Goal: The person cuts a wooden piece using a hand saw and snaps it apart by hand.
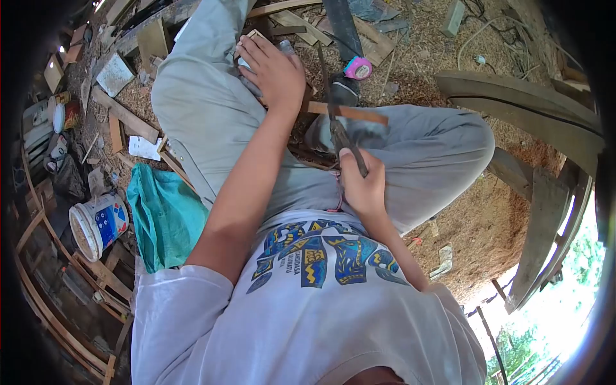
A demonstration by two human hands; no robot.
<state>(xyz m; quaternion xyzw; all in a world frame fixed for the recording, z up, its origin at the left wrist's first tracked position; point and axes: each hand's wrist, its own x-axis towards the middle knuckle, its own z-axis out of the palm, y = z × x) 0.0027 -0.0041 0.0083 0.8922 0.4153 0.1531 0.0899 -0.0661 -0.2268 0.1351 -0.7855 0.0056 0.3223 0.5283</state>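
Note:
My left hand (273,74) lies palm down with its fingers stretched out, resting on a wooden piece that it mostly covers, between my legs. My right hand (363,183) is wrapped round the brown handle (340,136) of a long tool. Its thin, dark blade (325,77) points away from me; what kind of blade it is cannot be made out. A narrow reddish-brown wood strip (350,112) runs crosswise by the blade, over my lap, slightly blurred. What supports the strip near my left hand is hidden.
Beyond my legs, a pink tape measure (358,68) lies near wood offcuts. At left are a white bucket (99,224), a green cloth or bag (163,215) and scrap boards (125,115). Large curved wooden pieces (520,102) stand at right, over sawdust-covered ground (475,250).

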